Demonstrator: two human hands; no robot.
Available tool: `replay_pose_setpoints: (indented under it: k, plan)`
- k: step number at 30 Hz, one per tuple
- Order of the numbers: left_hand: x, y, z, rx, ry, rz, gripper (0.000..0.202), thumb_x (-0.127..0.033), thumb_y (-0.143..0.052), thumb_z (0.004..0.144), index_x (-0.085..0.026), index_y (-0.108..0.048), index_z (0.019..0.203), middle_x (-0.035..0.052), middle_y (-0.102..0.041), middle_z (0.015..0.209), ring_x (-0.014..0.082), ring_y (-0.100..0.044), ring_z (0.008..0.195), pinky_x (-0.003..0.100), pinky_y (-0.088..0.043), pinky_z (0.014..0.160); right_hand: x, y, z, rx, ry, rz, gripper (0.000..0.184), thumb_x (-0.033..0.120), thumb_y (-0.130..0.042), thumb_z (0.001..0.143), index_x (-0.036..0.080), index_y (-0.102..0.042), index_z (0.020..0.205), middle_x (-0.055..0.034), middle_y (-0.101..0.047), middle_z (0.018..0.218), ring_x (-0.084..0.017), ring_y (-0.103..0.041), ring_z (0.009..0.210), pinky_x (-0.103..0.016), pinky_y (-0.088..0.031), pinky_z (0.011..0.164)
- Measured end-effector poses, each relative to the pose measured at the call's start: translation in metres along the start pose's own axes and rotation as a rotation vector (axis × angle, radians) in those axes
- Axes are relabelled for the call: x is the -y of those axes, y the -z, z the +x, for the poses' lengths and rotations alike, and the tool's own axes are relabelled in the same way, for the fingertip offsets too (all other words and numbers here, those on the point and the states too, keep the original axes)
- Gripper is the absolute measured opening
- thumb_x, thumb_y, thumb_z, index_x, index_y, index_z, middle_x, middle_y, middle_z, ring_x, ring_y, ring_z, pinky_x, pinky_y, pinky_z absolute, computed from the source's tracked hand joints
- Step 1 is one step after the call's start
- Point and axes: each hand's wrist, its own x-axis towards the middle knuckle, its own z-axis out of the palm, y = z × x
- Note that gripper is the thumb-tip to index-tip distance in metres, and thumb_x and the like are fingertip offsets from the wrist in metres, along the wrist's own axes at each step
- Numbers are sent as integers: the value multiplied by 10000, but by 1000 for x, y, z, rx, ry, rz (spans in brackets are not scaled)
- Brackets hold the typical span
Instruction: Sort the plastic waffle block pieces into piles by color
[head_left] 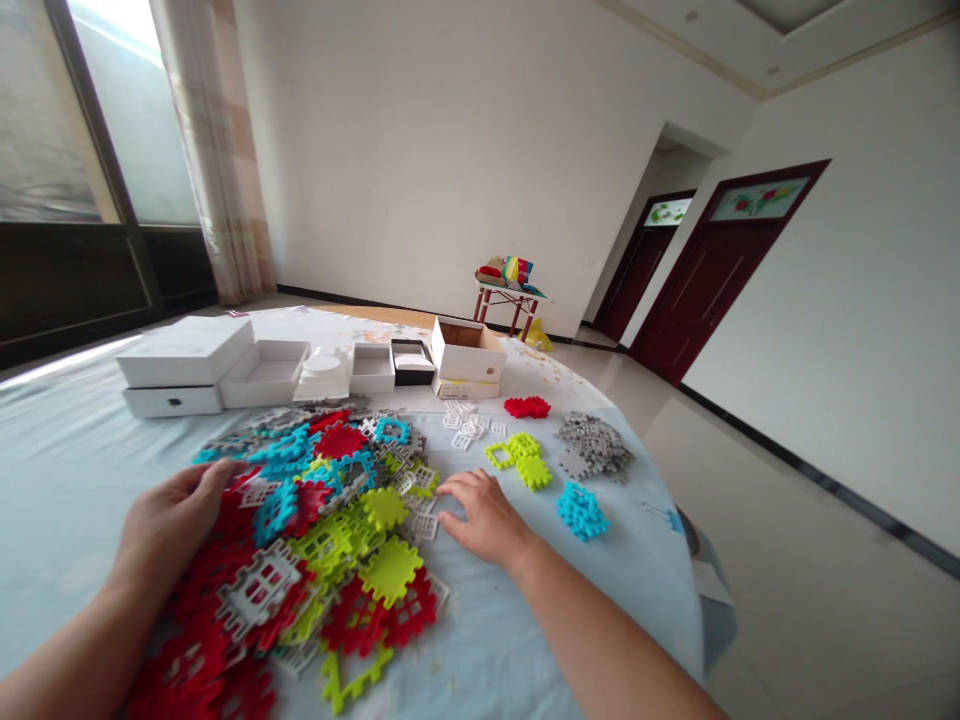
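Boxes (373, 368) behind tile pile (337, 532); separate heaps (596, 447) right.

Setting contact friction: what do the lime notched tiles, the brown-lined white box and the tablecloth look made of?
Lime notched tiles: likely moulded plastic, satin; uniform colour, regular teeth.
Brown-lined white box: probably paperboard, smooth outside; thin straight walls, brown interior.
Tablecloth: seems fabric, mostly matte; soft creases, draped edge. A coating can't be ruled out.

Daylight comes thru L window (139, 130) w/ curtain (214, 150), white wall (420, 150) bhnd, dk red door (724, 270) + shiny flr (787, 550) on R
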Motion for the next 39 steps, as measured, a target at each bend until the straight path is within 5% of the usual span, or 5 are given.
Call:
replay_pose_setpoints:
  k: [15, 21, 28, 31, 39]
  plan:
    - [-5, 1, -5, 5, 2, 8, 413, -497, -470, 678, -222, -652, 926, 0, -627, 618, 165, -561, 594, 220, -392, 501, 9, -5, -3, 60, -33, 96, 285, 316, -683, 660, 176, -635, 903, -53, -590, 884, -185, -508, 914, -302, -382, 839]
    - [-1, 1, -2, 8, -6, -3, 462, -515, -465, 678, -193, -651, 951, 11, -644, 633, 178, -578, 625, 219, -399, 509, -2, 4, 3, 172, -171, 382, 154, 295, -644, 691, 178, -612, 786, 14, -606, 700, -115, -536, 641, -213, -412, 579]
    - [-3, 2, -3, -5, -43, 1, 461, -503, -473, 675, -176, -662, 940, 10, -637, 612, 173, -565, 609, 225, -393, 518, -57, 15, 52, -91, -437, 406, 88, 221, -593, 678, 159, -603, 740, 7, -630, 623, -114, -562, 551, -213, -435, 530]
    - [-4, 2, -3, 7, -36, -3, 455, -496, -468, 684, -179, -659, 948, 6, -642, 621, 169, -563, 618, 224, -395, 533, -75, 14, 73, -182, -503, 382, 203, 240, -535, 723, 152, -585, 899, -12, -643, 680, -120, -570, 548, -238, -452, 552]
    - [-8, 2, -5, 23, -30, -9, 442, -487, -470, 688, -175, -660, 938, -3, -635, 612, 159, -547, 622, 221, -386, 550, -55, 0, 61, -146, -399, 369, 276, 302, -548, 729, 165, -582, 966, -1, -641, 681, -132, -583, 594, -256, -459, 603]
